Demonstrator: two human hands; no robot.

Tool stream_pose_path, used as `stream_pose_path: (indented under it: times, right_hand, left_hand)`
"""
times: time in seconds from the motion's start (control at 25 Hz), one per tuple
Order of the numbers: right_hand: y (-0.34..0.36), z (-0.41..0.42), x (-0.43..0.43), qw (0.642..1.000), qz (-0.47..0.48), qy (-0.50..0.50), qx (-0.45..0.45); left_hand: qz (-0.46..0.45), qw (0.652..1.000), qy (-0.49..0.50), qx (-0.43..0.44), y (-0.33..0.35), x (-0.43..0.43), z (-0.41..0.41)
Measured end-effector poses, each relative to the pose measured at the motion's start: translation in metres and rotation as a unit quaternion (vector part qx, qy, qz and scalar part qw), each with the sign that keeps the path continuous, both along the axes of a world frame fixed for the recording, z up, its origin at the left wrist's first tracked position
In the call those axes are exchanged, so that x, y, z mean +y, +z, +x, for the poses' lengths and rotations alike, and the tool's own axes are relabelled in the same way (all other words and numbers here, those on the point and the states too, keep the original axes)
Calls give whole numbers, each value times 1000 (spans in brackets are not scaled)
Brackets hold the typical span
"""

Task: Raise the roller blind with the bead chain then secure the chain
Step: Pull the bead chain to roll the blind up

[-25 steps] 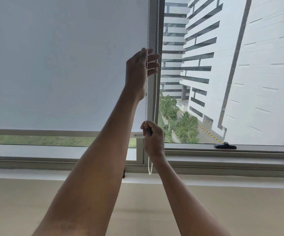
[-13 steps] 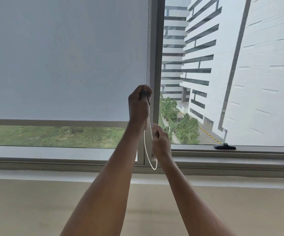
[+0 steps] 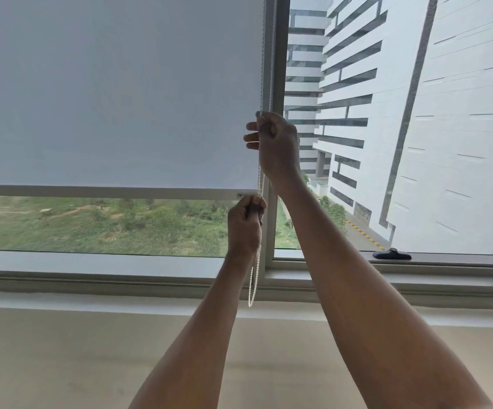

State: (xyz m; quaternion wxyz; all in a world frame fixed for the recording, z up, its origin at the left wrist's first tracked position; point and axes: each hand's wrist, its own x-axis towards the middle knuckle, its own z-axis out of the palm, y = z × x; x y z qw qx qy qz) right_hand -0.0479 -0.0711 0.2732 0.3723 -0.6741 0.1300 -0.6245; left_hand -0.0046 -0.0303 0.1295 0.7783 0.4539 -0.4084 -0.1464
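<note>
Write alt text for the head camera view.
Two bare hands grip a white bead chain beside a partly raised roller blind: the right hand higher, the left hand lower by the blind's bottom bar. Grass and white buildings show through the window.

Both bare forearms reach up and forward, side by side. The right hand (image 3: 277, 143) is the higher one, level above the left, its fingers curled into a loose fist closed around the bead chain (image 3: 255, 273), knuckles turned right. The left hand (image 3: 246, 225) sits just below it on the same chain, fist tight, thumb on top, wrist straight.
</note>
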Motion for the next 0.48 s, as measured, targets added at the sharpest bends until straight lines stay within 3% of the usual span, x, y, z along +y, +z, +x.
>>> stream_pose_path:
  times: [0.32, 0.48]
  right_hand:
    - [-16, -4, 1, 999, -5, -41, -18]
    - [-49, -4, 11, 1000, 6, -30, 6]
  left_hand:
    - [64, 997, -3, -47, -14, 9, 3]
    - [176, 968, 108, -140, 2, 13, 10]
